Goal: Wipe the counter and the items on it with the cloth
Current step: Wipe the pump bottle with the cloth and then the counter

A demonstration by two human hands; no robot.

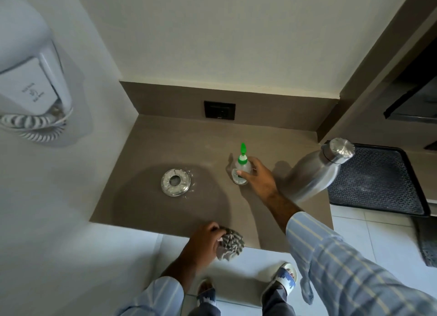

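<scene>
A brown counter [165,145] fills the middle of the view. On it stands a small clear bottle with a green cap [241,166], and my right hand [256,176] is wrapped around its body. At the counter's front edge my left hand [204,241] grips a bunched grey ribbed cloth [231,243]. A round metal ashtray [175,182] sits left of the bottle, with pale specks around it. To the right of the bottle a tall steel flask [316,171] stands upright.
A black wall socket [219,110] is set in the backsplash. At the right lies a black tray [378,180] with a patterned mat. A white wall-mounted hair dryer [30,83] with a coiled cord hangs at the left. Below is a pale tiled floor [354,228] and my sandalled feet.
</scene>
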